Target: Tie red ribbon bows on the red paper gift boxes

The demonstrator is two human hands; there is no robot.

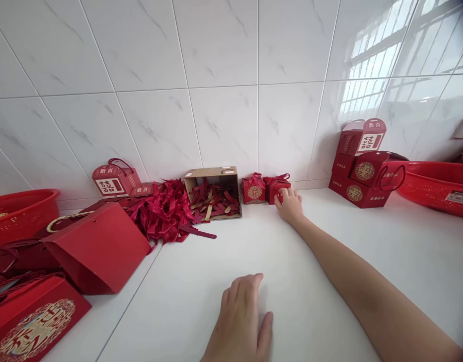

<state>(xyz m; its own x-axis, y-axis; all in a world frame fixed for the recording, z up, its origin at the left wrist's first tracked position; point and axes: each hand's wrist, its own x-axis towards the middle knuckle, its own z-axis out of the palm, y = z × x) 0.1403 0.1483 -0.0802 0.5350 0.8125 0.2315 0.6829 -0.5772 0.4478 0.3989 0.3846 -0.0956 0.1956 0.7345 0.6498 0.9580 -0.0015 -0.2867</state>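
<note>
At the foot of the wall, my right hand (291,205) has its fingers around the right side of a small red gift box (277,191) with a ribbon bow. A matching box (254,191) with a gold round emblem and a bow stands just left of it. My left hand (241,319) is low in the middle over the white tabletop (186,291), thumb apart from the fingers, holding nothing. Left of the two small boxes, a cardboard box (212,172) lies with its open side toward me, full of dark red and tan strips.
A heap of red ribbons (165,211) lies left of the cardboard box. Large red gift boxes (99,246) crowd the left side. More boxes (362,176) are stacked at right. Red plastic baskets stand at the far left (39,201) and far right (428,186).
</note>
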